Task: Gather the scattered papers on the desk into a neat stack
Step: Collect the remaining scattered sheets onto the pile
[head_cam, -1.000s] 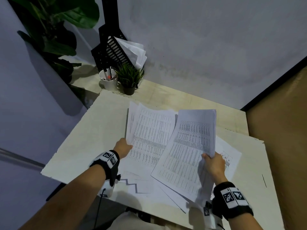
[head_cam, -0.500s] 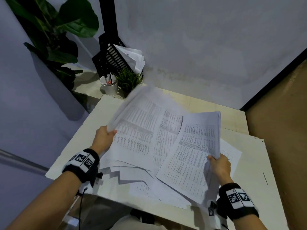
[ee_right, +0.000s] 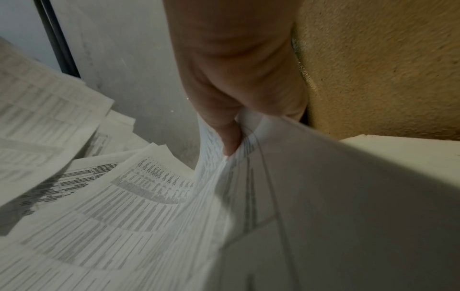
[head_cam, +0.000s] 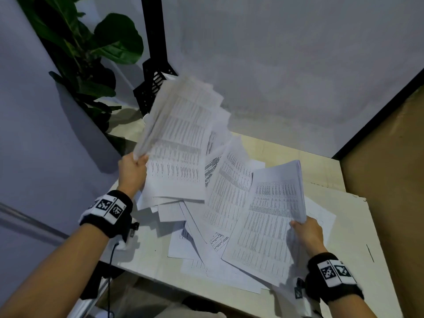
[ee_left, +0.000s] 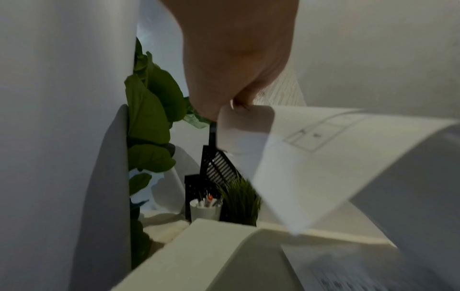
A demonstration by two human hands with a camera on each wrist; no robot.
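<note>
- Nearest the camera, at the lower right of the head view, a bundle of printed sheets [head_cam: 273,228] is gripped at its right edge by the right hand [head_cam: 308,232]; in the right wrist view the thumb [ee_right: 224,128] is seen pressed onto the top page, with the fingers curled beneath.
- This bundle is held tilted, its lower corner lying over the loose papers [head_cam: 206,251] that are spread across the pale desk [head_cam: 146,246] in the lower middle of the frame.
- The loose papers are overlapped at mixed angles, and some are seen reaching close to the near edge of the desk.
- At the left centre of the head view, a second bundle of sheets [head_cam: 179,145] is held by the left hand [head_cam: 132,171], pinched at its left edge and raised steeply off the desk; its upper part is blurred.
- In the left wrist view the fingers [ee_left: 236,65] are seen closed on the paper edge, with one sheet curling away below.
- Farther back, at the bottom centre of the left wrist view, a white cup of pens [ee_left: 205,210] and a small grass plant [ee_left: 240,202] are seen side by side.
- Behind them a black slatted rack [head_cam: 152,87] is stood upright.
- At the upper left of the head view, a large-leaved plant [head_cam: 96,47] is set against the wall.
</note>
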